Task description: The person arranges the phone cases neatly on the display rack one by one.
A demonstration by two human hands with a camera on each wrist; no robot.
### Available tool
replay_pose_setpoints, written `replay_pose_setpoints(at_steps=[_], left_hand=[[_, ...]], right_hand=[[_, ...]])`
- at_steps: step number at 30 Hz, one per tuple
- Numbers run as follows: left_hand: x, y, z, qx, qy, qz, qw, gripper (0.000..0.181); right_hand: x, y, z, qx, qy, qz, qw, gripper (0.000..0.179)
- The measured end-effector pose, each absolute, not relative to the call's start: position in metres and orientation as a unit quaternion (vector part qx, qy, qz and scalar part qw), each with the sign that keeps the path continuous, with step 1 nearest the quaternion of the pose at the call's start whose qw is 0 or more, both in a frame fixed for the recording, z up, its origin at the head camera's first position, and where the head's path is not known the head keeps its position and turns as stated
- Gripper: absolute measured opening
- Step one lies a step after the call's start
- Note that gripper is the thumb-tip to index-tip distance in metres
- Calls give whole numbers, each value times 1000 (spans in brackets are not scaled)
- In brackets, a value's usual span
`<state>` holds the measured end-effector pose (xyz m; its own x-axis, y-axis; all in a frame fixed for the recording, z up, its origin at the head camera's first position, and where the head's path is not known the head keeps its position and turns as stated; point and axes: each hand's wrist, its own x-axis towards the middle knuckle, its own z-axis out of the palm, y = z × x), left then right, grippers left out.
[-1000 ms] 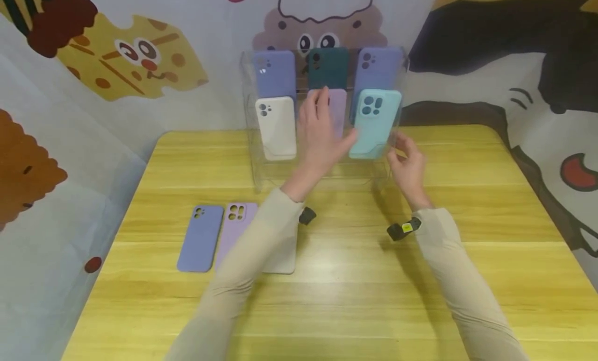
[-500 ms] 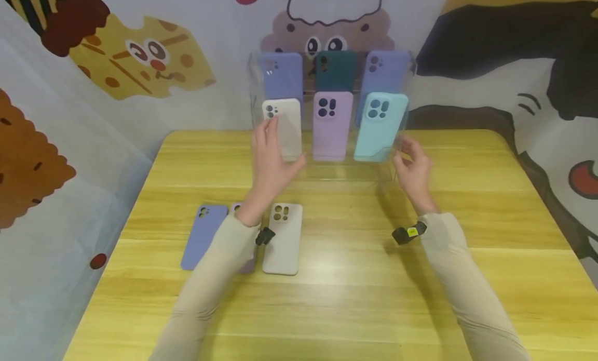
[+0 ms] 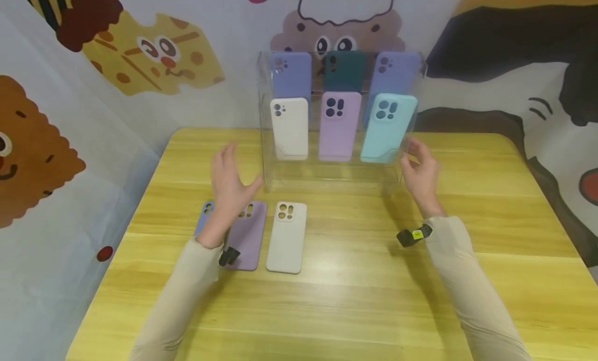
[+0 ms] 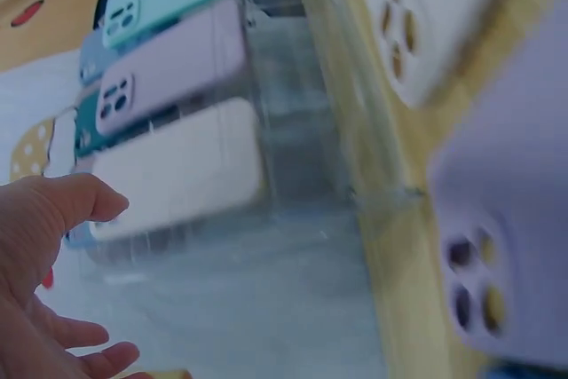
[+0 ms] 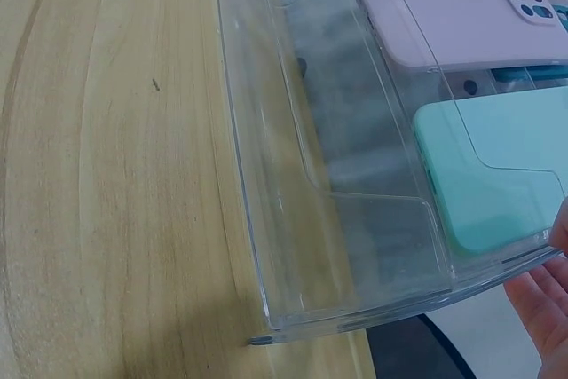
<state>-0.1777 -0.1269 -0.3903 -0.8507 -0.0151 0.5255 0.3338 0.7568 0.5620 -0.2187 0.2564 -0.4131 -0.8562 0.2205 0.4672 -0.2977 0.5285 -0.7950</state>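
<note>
My left hand (image 3: 229,182) is held over the table left of a clear plastic display stand (image 3: 327,180), fingers spread and holding nothing. My right hand (image 3: 422,179) grips the stand's right side edge between thumb and fingers. On the lower tier stand a white phone case (image 3: 291,132), a pink phone case (image 3: 339,130) and a turquoise phone case (image 3: 388,135). Behind them are a dark green phone case (image 3: 344,72) and two blue-purple phone cases. A blue phone case (image 3: 203,221) on the table is partly hidden by my left arm, beside a purple phone case (image 3: 247,241).
An off-white phone case (image 3: 286,239) lies flat on the wooden table (image 3: 355,298) in front of the stand. A cloth printed with cartoon foods (image 3: 168,54) hangs close behind the table's far edge.
My left hand has moved left and down, from in front of the pink case past the white one. The right hand stays at the stand's side. The head view has shifted slightly.
</note>
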Motion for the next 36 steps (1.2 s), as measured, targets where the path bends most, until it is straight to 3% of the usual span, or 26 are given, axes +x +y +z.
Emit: replay_pose_setpoints(at_steps=[10, 17, 27, 36], left_hand=[[-160, -175, -420, -32, -921, -332, 202, 81], [-151, -196, -433, 22, -952, -286, 103, 86], [-146, -209, -443, 66, -974, -214, -37, 96], [-147, -212, -444, 87, -974, -188, -97, 95]], right_hand=[[-200, 239, -388, 23, -835, 483, 262, 37], [-196, 237, -385, 24, -837, 478, 264, 37], [-219, 257, -414, 19, -836, 479, 267, 37], [-219, 258, -415, 23, -833, 481, 272, 38]])
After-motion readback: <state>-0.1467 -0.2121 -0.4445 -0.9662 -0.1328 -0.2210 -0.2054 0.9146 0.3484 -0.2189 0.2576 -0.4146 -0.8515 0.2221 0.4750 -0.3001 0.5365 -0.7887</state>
